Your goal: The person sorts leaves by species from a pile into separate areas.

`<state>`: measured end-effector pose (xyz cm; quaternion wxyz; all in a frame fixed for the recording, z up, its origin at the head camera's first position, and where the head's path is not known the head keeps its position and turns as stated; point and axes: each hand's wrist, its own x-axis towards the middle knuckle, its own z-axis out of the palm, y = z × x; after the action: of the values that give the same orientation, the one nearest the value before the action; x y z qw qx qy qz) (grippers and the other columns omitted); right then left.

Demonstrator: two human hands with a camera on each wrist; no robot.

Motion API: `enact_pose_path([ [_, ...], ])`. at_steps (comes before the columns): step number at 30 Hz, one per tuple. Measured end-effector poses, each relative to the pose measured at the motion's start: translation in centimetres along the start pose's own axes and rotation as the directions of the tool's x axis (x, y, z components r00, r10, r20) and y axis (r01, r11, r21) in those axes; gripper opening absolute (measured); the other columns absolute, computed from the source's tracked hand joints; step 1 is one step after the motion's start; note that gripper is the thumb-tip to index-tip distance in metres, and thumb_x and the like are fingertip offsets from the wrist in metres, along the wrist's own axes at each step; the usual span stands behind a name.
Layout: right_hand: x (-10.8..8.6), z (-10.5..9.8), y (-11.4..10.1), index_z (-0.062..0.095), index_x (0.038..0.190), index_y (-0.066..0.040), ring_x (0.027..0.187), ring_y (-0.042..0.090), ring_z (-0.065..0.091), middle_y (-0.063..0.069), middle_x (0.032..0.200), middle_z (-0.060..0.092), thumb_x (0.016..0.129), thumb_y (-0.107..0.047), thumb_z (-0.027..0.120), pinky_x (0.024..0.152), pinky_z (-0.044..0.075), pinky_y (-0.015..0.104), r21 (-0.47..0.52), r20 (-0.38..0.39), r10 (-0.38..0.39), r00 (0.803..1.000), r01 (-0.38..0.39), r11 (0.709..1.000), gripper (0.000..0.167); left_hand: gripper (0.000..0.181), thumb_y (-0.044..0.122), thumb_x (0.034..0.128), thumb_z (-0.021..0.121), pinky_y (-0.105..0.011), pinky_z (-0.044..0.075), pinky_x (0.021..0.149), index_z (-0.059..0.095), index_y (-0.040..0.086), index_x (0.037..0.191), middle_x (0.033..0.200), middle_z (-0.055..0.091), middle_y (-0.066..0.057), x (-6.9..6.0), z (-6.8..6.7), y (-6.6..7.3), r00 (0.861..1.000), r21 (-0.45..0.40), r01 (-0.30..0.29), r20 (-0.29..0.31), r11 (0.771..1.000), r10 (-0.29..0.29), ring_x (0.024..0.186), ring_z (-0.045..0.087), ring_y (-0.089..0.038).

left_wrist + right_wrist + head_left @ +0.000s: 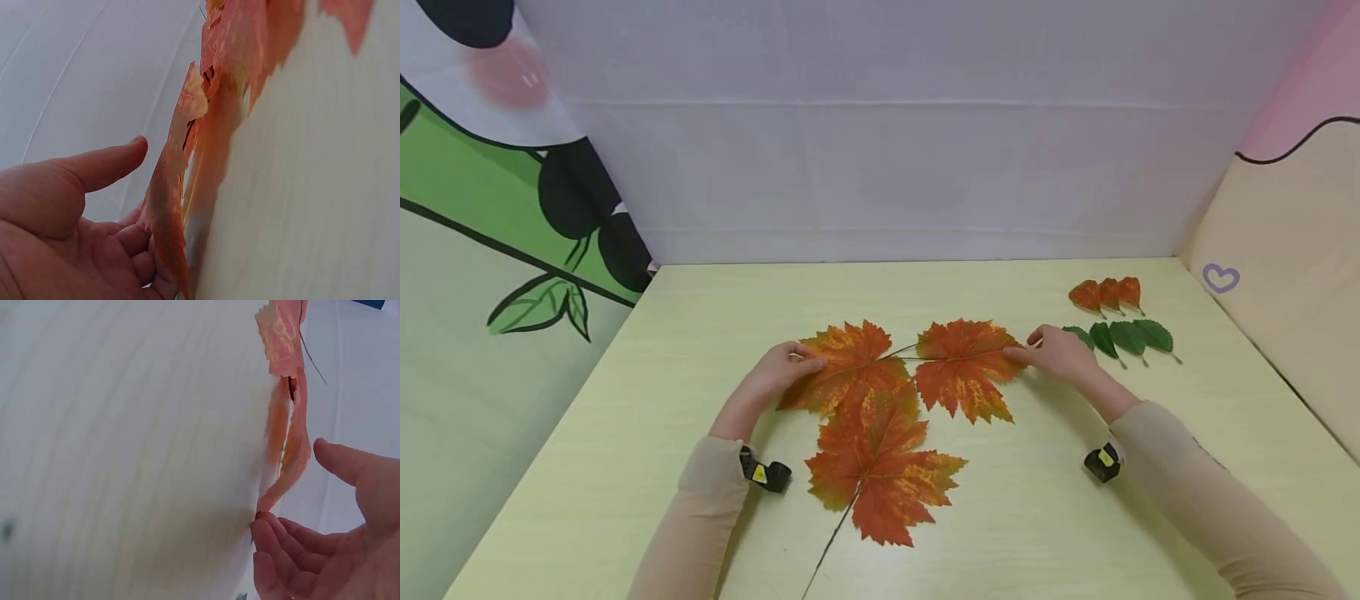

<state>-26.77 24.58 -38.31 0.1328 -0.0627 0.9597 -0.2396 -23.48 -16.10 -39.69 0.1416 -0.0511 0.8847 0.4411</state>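
Observation:
An artificial autumn branch lies on the table with three large orange maple-like leaves: a left leaf (850, 367), a right leaf (966, 362) and a front leaf (883, 471). Its thin dark stem (829, 546) runs toward the near edge. My left hand (781, 371) is at the left leaf's outer edge; in the left wrist view its fingers touch the leaf edge (165, 212) while the thumb stands apart from it. At the right leaf's outer tip is my right hand (1060, 354). The right wrist view shows fingertips touching that tip (272, 497), thumb apart.
Small reddish leaves (1107, 295) lie in a row at the back right. In front of them is a row of small green leaves (1129, 336), partly behind my right hand. A pale cloth wall (917, 175) stands along the table's far edge, with printed side panels.

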Motion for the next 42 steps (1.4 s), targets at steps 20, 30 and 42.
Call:
enact_pose_path([
  [20,1.3,1.3,-1.9,0.043,0.098,0.002,0.095,0.039,0.042,0.027,0.109,0.039,0.073,-0.048,0.07,0.065,0.038,0.041,-0.102,0.012,0.084,0.996,-0.082,0.991,0.062,0.042,0.019,0.087,0.061,-0.02,0.041,0.076,0.047,-0.002,0.121,0.094,0.053,0.007,0.1,-1.1,0.1,0.993,-0.412,-0.098,-0.1,0.906,0.062,0.075,0.053,-0.001],
  [30,1.5,0.9,-1.3,0.045,0.11,0.009,0.094,0.037,0.048,0.026,0.109,0.049,0.076,-0.033,0.071,0.075,0.042,0.043,-0.001,0.032,0.057,0.998,-0.057,0.998,0.06,0.017,0.022,0.0941,0.049,-0.023,0.039,0.07,0.048,0.012,0.108,0.087,0.054,0.01,0.0,-1.9,-0.2,1.0,-0.68,-0.017,-0.012,0.733,0.011,0.077,0.05,-0.004],
  [42,1.6,0.5,-0.1,0.056,0.097,0.003,0.08,0.025,0.049,0.016,0.097,0.057,0.083,-0.019,0.063,0.067,0.04,0.032,0.121,0.014,0.048,0.999,-0.049,0.991,0.028,0.04,0.0,0.0916,0.047,-0.023,0.042,0.066,0.031,0.006,0.128,0.081,0.059,0.006,0.2,-3.2,0.4,0.999,-0.855,-0.036,-0.036,0.517,0.01,0.072,0.056,-0.006],
])
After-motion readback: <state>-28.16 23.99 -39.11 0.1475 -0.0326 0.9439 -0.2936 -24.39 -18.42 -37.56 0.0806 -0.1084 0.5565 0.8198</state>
